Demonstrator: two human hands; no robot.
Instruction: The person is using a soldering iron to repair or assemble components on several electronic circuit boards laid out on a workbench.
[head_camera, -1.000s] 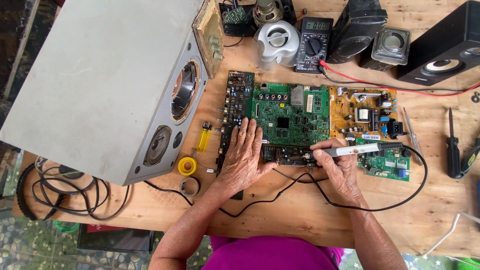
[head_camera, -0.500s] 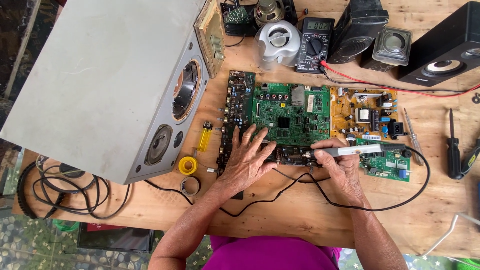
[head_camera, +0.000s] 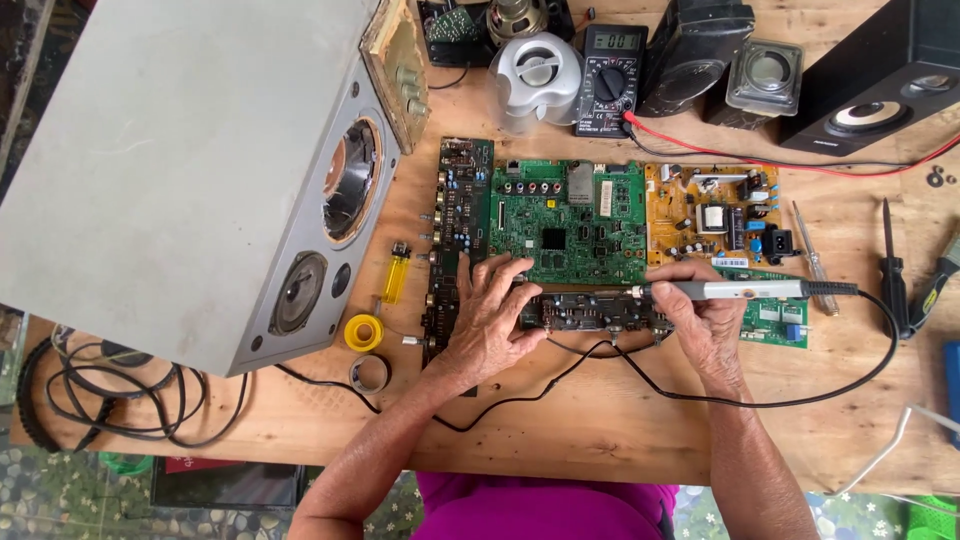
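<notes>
Cable coil: we saw a black cable coil (head_camera: 110, 395) hanging over the table's left edge, by the near-left corner.
Speaker cabinet: a big grey speaker cabinet (head_camera: 190, 160) lay tipped on the table's left half, its drivers turned toward the boards.
Small items: near the cabinet's foot we noted a yellow lighter (head_camera: 395, 280), a yellow tape roll (head_camera: 363, 332) and a grey ring (head_camera: 368, 373) just beside it.
Left hand: our left hand (head_camera: 490, 320) lay flat, fingers released and spread, pressing on the dark narrow board (head_camera: 455, 220) and reaching the near edge of the green board; it grasped nothing.
Green circuit board: the green circuit board (head_camera: 575, 220) sat at the table's middle, between the dark narrow board and the yellow one.
Dark strip board: a dark strip board (head_camera: 590, 312) lay along the green board's near edge, between our two hands.
Back edge: a white round device (head_camera: 535, 75) and a multimeter (head_camera: 610, 80) stood by the far edge.
Right hand: our right hand (head_camera: 705, 320) had its fingers clenched around the soldering iron (head_camera: 740, 291), tip pointing left over the strip board.
Yellow board: the yellow power board (head_camera: 710, 215) lay just right of the green one.
Cord: the iron's black cord (head_camera: 800, 400) looped toward the near edge.
Right edge: a screwdriver (head_camera: 815, 260) and a black tool (head_camera: 893, 270) lay there; a black speaker (head_camera: 880, 80) filled the far-right corner.
</notes>
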